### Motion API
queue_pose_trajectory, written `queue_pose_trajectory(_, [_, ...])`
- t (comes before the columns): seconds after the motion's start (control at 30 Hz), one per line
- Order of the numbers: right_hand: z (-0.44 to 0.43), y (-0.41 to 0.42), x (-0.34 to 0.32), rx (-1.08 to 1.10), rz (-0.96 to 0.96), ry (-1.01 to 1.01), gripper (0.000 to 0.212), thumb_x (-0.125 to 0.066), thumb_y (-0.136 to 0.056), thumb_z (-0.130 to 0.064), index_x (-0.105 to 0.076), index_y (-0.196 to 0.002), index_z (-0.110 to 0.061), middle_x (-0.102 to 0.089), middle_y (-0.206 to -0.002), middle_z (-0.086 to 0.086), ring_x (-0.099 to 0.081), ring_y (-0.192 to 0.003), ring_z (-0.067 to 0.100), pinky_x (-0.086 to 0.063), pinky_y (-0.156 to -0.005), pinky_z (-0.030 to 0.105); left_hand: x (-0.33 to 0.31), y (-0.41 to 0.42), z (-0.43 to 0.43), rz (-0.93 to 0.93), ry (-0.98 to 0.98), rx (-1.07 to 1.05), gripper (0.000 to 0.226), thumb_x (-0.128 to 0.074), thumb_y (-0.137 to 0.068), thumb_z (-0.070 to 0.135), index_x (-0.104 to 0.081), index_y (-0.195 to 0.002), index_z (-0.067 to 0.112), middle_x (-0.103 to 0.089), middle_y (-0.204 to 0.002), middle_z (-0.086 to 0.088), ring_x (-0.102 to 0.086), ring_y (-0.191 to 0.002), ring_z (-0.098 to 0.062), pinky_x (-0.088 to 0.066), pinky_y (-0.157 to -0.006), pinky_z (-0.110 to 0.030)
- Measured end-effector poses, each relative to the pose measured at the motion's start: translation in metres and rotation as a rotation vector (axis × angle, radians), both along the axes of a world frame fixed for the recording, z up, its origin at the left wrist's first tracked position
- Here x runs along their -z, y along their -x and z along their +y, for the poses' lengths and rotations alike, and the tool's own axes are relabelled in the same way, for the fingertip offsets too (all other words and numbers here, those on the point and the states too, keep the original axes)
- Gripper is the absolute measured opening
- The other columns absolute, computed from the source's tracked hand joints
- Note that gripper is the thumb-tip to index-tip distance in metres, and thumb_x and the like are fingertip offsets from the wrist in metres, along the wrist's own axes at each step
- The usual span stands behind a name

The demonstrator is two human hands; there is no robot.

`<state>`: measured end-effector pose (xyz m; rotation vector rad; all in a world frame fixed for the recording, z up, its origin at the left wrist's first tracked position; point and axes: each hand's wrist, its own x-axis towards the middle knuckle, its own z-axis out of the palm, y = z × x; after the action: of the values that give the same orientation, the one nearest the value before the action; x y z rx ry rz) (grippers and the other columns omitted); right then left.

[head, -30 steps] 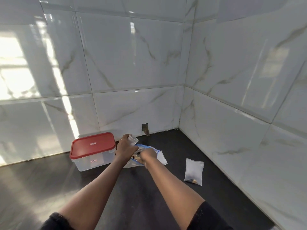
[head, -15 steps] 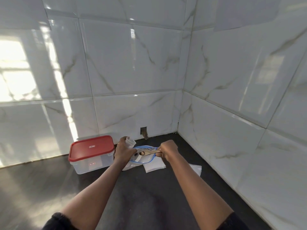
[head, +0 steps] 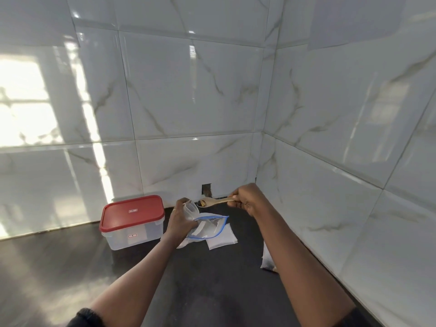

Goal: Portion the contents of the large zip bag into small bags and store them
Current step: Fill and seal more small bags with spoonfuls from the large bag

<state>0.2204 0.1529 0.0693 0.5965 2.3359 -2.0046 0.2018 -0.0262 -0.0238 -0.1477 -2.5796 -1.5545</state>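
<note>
The task is part-way through. One filled small bag lies on the dark table near the right-hand wall, half hidden by the right forearm, with brown pieces showing at its bottom. The left hand has its grip curled round the neck of an open small bag, holding its mouth up just above the large zip bag, which lies open on the table with its blue zip edge spread. The right hand pinches the handle of a wooden spoon, whose bowl carries a brown scoop just beside the small bag's mouth, not yet tipped in. A flat empty small bag lies partly under the large one. How much is left in the large bag cannot be told. The red-lidded plastic container stands shut to the left, so storing appears not yet begun.
</note>
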Motion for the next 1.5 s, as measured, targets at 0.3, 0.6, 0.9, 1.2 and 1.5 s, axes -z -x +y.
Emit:
queue_pose_trajectory(0.3, [-0.033,-0.002,0.010,-0.152,0.160,-0.529,0.019,-0.053,-0.089,0.003,-0.069,-0.099,0.001,-0.072,-0.090,0.020,-0.064,-0.060,0.016,-0.058,-0.070,0.024,0.002,0.001,-0.002,-0.032,-0.015,0.016,0.069,-0.072,-0.067,-0.003,-0.036,-0.123,0.017,-0.047,-0.109,0.000,-0.046,-0.100,-0.021,-0.036,-0.080,-0.028])
queue_pose_trajectory(0.6, [-0.040,-0.005,0.009,-0.275,0.356,-0.808,0.023,-0.049,-0.094,-0.002,-0.069,-0.105,-0.002,-0.070,-0.100,0.016,-0.066,-0.093,0.027,-0.055,-0.087,0.037,0.002,0.003,0.000,-0.049,-0.038,0.002,0.070,-0.070,-0.068,-0.004,-0.035,-0.126,0.013,-0.048,-0.111,-0.003,-0.046,-0.101,-0.022,-0.036,-0.082,-0.028])
queue_pose_trajectory(0.9, [-0.038,-0.013,-0.001,-0.287,0.417,-0.859,0.023,-0.049,-0.094,-0.001,-0.070,-0.105,0.000,-0.070,-0.103,0.017,-0.068,-0.092,0.026,-0.054,-0.090,0.034,0.000,0.001,-0.001,-0.057,-0.062,-0.016,0.070,-0.072,-0.069,-0.003,-0.035,-0.127,0.012,-0.049,-0.110,-0.003,-0.046,-0.099,-0.020,-0.036,-0.082,-0.027])
queue_pose_trajectory(1.2, [-0.013,-0.008,-0.001,-0.130,0.175,-0.868,0.023,-0.047,-0.088,0.001,-0.066,-0.101,0.001,-0.068,-0.096,0.020,-0.067,-0.090,0.030,-0.057,-0.082,0.036,-0.001,0.001,-0.007,-0.059,-0.124,-0.091,0.061,-0.070,-0.070,-0.002,-0.040,-0.122,0.011,-0.054,-0.100,-0.006,-0.053,-0.092,-0.026,-0.042,-0.077,-0.029])
queue_pose_trajectory(1.5, [-0.061,-0.013,0.050,-0.327,0.095,-0.915,0.028,-0.047,-0.094,-0.009,-0.066,-0.115,-0.010,-0.057,-0.120,0.014,-0.063,-0.104,0.029,-0.049,-0.092,0.032,-0.001,-0.003,-0.018,-0.031,-0.072,-0.105,0.058,-0.067,-0.070,-0.001,-0.044,-0.122,0.012,-0.057,-0.101,-0.009,-0.052,-0.089,-0.023,-0.041,-0.074,-0.028])
